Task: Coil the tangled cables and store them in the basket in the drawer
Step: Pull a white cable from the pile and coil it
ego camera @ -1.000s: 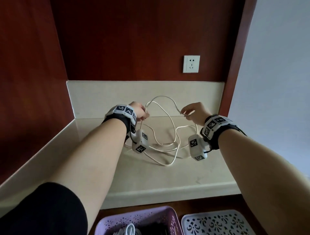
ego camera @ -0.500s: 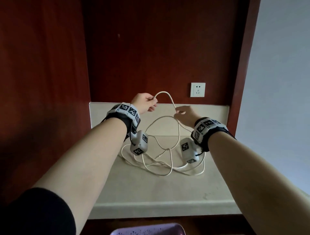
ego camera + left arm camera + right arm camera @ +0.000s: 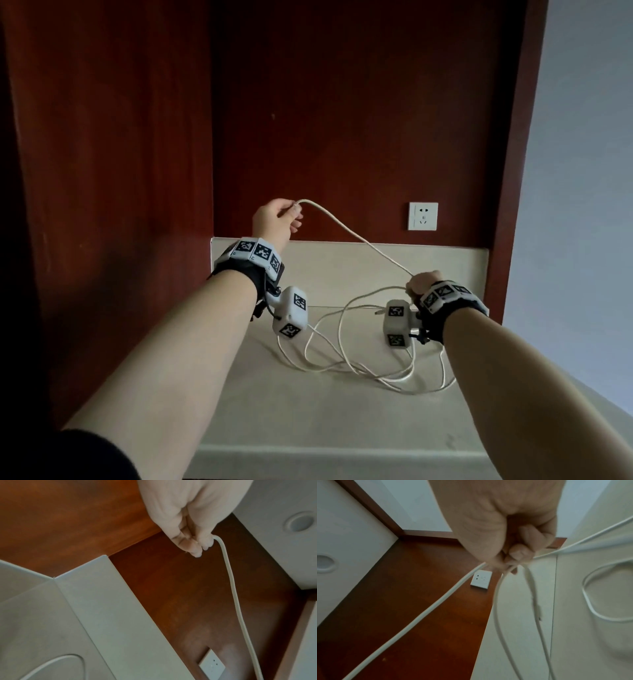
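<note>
A thin white cable (image 3: 356,236) runs taut through the air between my two hands. My left hand (image 3: 279,219) is raised high against the red wood panel and pinches one end of the cable (image 3: 228,574) between thumb and fingertips. My right hand (image 3: 423,282) is lower, near the backsplash, with its fingers curled round the cable (image 3: 423,616); loops (image 3: 529,601) hang from that grip. The rest of the cable lies in tangled loops (image 3: 359,359) on the beige counter (image 3: 308,411). The basket and drawer are out of view.
A white wall socket (image 3: 423,216) sits on the wood panel above the backsplash (image 3: 342,260). Red wood panels close in the left side and the back. A pale wall (image 3: 582,205) stands to the right. The counter's front edge (image 3: 342,452) runs below.
My left hand has risen up and to the left with the cable end, while my right hand has dropped to the right. The cable between them has drawn out straight. The view has tilted up, losing the baskets.
</note>
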